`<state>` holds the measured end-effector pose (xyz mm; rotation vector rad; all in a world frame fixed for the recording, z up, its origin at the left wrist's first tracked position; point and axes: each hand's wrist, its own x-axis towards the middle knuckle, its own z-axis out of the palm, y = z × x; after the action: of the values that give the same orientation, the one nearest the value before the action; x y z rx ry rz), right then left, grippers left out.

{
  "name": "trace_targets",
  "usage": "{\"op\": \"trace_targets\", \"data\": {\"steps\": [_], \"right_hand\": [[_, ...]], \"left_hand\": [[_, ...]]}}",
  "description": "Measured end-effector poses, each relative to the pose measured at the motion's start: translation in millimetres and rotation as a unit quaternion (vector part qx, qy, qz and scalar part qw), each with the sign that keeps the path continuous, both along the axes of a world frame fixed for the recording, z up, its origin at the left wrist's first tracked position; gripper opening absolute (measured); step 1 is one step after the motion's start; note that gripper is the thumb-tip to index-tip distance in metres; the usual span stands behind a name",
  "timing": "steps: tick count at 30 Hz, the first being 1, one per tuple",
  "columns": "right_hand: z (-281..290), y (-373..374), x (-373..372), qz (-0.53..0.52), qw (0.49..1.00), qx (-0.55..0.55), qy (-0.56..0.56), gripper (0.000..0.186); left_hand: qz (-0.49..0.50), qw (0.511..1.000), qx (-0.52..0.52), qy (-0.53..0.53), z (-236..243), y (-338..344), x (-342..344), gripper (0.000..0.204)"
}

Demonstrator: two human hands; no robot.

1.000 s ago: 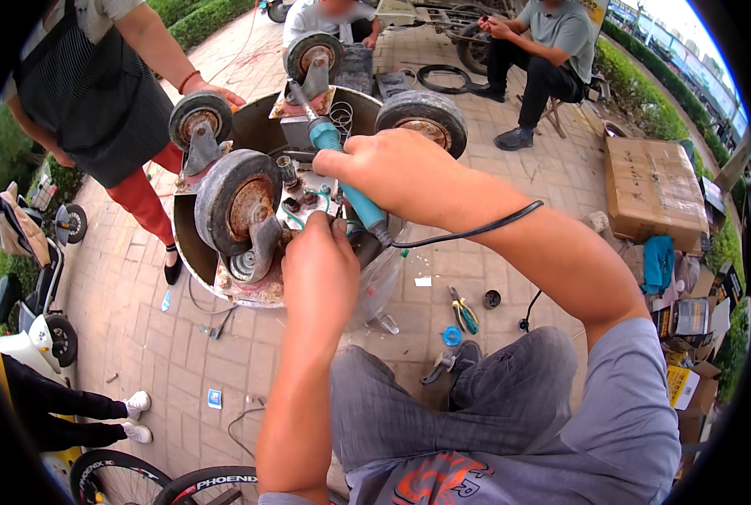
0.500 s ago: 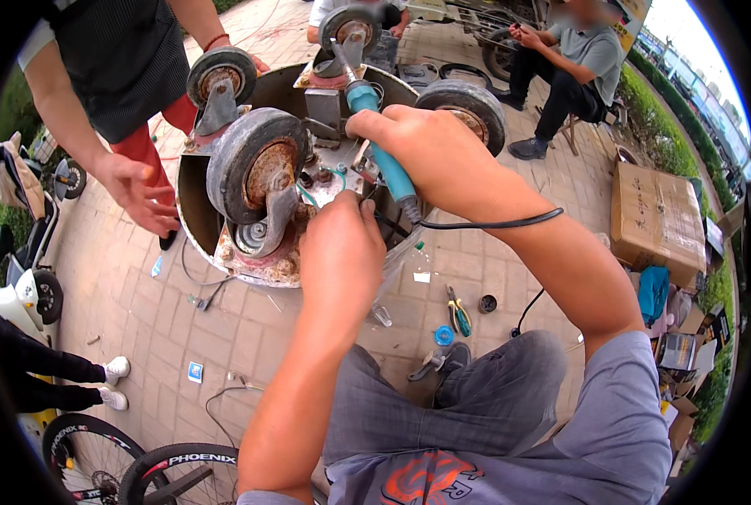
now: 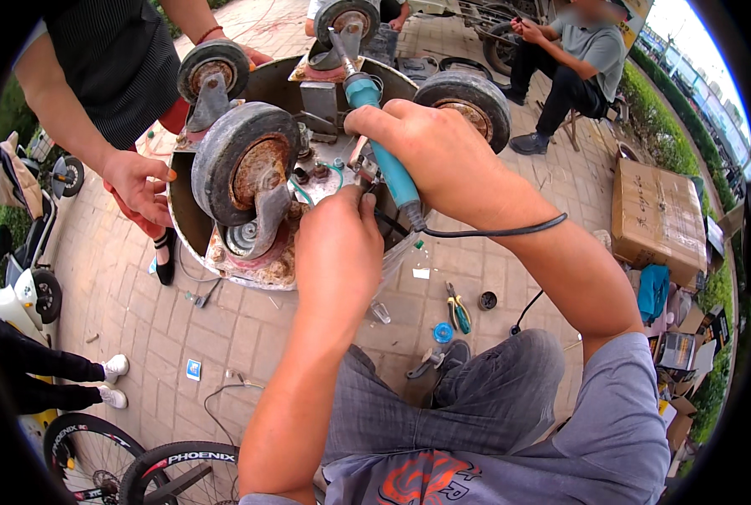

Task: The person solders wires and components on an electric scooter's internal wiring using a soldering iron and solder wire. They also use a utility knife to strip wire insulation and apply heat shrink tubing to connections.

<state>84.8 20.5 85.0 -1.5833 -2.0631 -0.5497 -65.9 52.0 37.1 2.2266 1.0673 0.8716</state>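
My right hand (image 3: 443,151) is wrapped around the teal handle of a soldering iron (image 3: 395,174). Its metal tip points up and away, and a black cord runs from the handle's near end over my right forearm. Low among the fittings, my left hand (image 3: 340,240) is closed, with thumb and fingertips pinched together; what they hold is too hidden to name. Both hands are over an upturned round metal drum (image 3: 179,198) with rusty caster wheels, one large caster (image 3: 213,160) just left of my left hand. Green wires (image 3: 337,175) and bolts show between the casters.
A co-worker's hand (image 3: 142,187) touches the drum's left rim. Pliers (image 3: 457,310), a blue round piece (image 3: 443,332) and a small black cup (image 3: 487,300) lie on the paving. Cardboard boxes (image 3: 657,219) stand right; a bicycle wheel (image 3: 182,471) is lower left. Another person sits upper right.
The co-worker's left-side hand has moved from hanging open onto the drum's rim. The drum and its casters have shifted slightly left. My hands have stayed nearly in place.
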Motion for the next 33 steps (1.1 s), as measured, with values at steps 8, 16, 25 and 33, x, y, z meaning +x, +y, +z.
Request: {"op": "trace_targets", "data": {"steps": [8,16,25,33], "right_hand": [[1.1,-1.1,1.2,-0.006,1.0,-0.001,0.003,0.027],[3.6,0.2,1.0,0.006,1.0,-0.017,0.002,0.029],[5.1,1.2,-5.5,0.004,1.0,-0.015,-0.015,0.03],[5.5,-1.0,-1.9,0.026,0.999,-0.009,-0.02,0.032]], "left_hand": [[-0.021,0.995,-0.089,-0.04,5.4,2.4,4.1,0.023],[-0.038,0.994,-0.082,-0.067,5.0,0.5,-2.5,0.024],[-0.033,0.995,-0.033,-0.085,-6.2,6.8,-6.4,0.031],[-0.039,0.996,-0.045,-0.069,-3.5,6.1,-6.0,0.029]]}}
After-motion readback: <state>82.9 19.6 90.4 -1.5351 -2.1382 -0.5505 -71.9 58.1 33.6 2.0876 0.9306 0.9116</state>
